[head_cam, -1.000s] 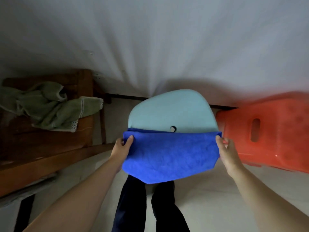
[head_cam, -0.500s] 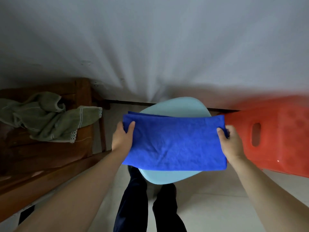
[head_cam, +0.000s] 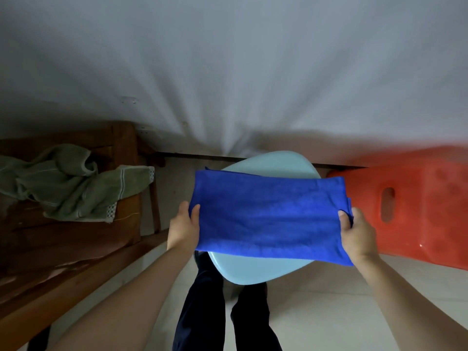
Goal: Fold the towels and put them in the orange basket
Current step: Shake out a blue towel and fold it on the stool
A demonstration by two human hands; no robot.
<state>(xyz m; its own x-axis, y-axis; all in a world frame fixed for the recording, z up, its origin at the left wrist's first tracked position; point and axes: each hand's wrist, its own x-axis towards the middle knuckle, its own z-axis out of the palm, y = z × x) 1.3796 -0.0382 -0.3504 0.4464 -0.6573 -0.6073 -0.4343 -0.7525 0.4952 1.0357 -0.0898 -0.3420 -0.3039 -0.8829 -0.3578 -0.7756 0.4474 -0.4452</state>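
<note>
Beside orange basket (head_cam: 415,209): stool (head_cam: 266,269), green towel (head_cam: 68,183).

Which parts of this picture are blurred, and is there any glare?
Head view: the orange basket is smeared at its top edge, with one small glare spot low on its wall; the blue towel and both hands look sharp; the wall shows streaky wide-angle smear.

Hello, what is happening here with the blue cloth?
A person is folding a blue towel over a light blue stool. The left hand pinches its left edge and the right hand pinches its right edge. The orange basket stands to the right. A green towel lies crumpled on the wooden bench, not yet folded.
</note>
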